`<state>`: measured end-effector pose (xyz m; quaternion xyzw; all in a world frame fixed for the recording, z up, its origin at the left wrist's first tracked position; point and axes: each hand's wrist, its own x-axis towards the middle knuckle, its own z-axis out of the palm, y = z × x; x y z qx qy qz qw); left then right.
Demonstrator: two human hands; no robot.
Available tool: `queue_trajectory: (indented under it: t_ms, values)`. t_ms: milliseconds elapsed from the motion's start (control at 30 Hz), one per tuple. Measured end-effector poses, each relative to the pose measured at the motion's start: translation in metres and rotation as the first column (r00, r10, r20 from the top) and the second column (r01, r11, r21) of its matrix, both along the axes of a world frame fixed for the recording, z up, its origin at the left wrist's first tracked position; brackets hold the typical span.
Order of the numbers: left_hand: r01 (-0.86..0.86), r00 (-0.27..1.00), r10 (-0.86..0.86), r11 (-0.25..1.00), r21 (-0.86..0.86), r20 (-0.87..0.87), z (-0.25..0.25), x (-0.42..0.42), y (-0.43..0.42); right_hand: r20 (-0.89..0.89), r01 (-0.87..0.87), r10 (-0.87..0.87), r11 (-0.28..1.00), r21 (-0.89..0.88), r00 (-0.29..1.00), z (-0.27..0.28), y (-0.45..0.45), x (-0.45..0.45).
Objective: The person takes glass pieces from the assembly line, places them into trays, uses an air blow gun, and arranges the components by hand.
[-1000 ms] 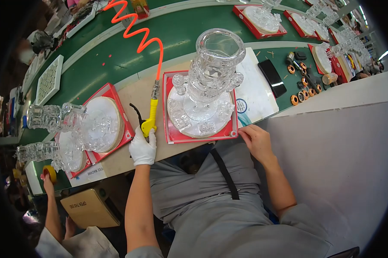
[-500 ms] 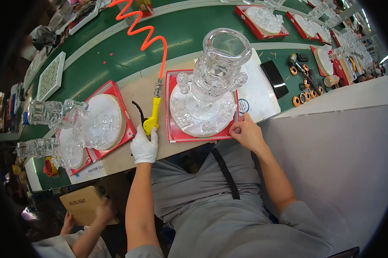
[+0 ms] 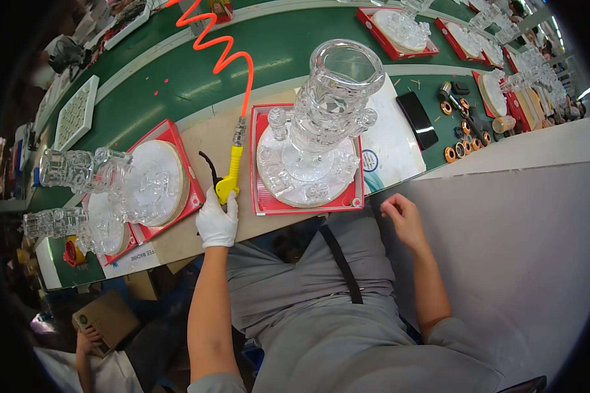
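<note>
- 1 green worktable (image 3: 157, 108) is curving across the whole view.
- 3 clear tower-shaped vessels are standing nearby: 1 front vessel (image 3: 327, 98) right before the person, 2 left vessels (image 3: 115, 177) off to the left. More are lining the far right, too bunched up to count, sorry.
- 3 red trays are carrying those: 1 front tray (image 3: 308, 211), 2 left trays (image 3: 194, 196).
- 1 cardboard box (image 3: 115, 314) is sitting in a co-worker's hand (image 3: 89, 340), low left.
- 1 orange coiled hose (image 3: 224, 56) is feeding 1 yellow air blow gun (image 3: 234, 164).
- 1 gloved left hand (image 3: 217, 221) is gripping that gun, beside the front tray.
- 1 bare right hand (image 3: 403, 219) is hovering off the tray's right corner, fingers half-curled; can't tell if it's pinching anything.
- 1 black smartphone (image 3: 417, 120) is lying right of the front vessel.
- Several copper-coloured rings (image 3: 450, 154) are overlapping beyond it.
</note>
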<state>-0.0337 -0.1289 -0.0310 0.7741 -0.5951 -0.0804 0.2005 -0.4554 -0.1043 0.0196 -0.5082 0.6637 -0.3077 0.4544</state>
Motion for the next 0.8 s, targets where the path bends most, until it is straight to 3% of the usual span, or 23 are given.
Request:
queue_trajectory:
  t_ms: [233, 433, 567, 667, 767, 800]
  values:
    - [0.0, 0.999, 0.0, 1.0, -0.005, -0.036, 0.007, -0.004, 0.0, -0.07, 0.077, -0.065, 0.979, 0.187, 0.995, -0.016, 0.04, -0.031]
    - [-0.001, 1.0, 0.001, 1.0, 0.006, 0.026, -0.007, 0.002, 0.001, 0.045, -0.013, 0.011, 0.998, 0.056, 0.999, -0.017, 0.033, -0.001]
    - [0.005, 1.0, -0.005, 1.0, 0.007, 0.016, -0.003, 0.0, 0.0, 0.178, 0.056, -0.08, 0.989, 0.137, 0.981, -0.025, 0.006, 0.025]
    - [-0.002, 1.0, 0.002, 1.0, 0.017, 0.022, 0.0, -0.002, 0.001, -0.015, -0.064, 0.067, 0.991, 0.121, 0.998, -0.014, -0.01, 0.044]
    - [-0.007, 1.0, 0.006, 1.0, 0.016, 0.017, 0.004, -0.003, 0.0, -0.262, -0.173, 0.248, 0.945, 0.279, 0.932, 0.003, -0.023, 0.044]
    - [-0.004, 1.0, 0.004, 1.0, 0.01, 0.003, 0.007, -0.004, 0.0, -0.248, -0.195, 0.272, 0.936, 0.295, 0.93, 0.002, -0.025, 0.043]
